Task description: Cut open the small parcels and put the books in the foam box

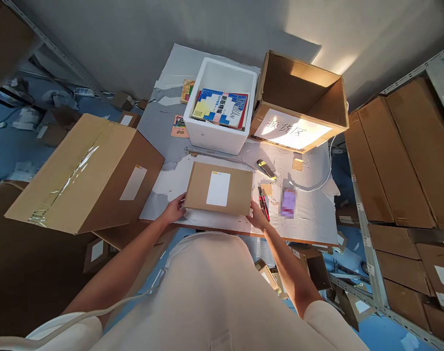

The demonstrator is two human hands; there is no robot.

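Smooth, flat, rectangular brown cardboard box (238, 190) with white rectangular paper label (218, 188) sits at frame centre, label facing up, long axis left-to-right. Left hand (174, 208) and right hand (257, 215) grip its lower corners.

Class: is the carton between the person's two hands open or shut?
Shut: the carton shows a flat top with no flaps raised.
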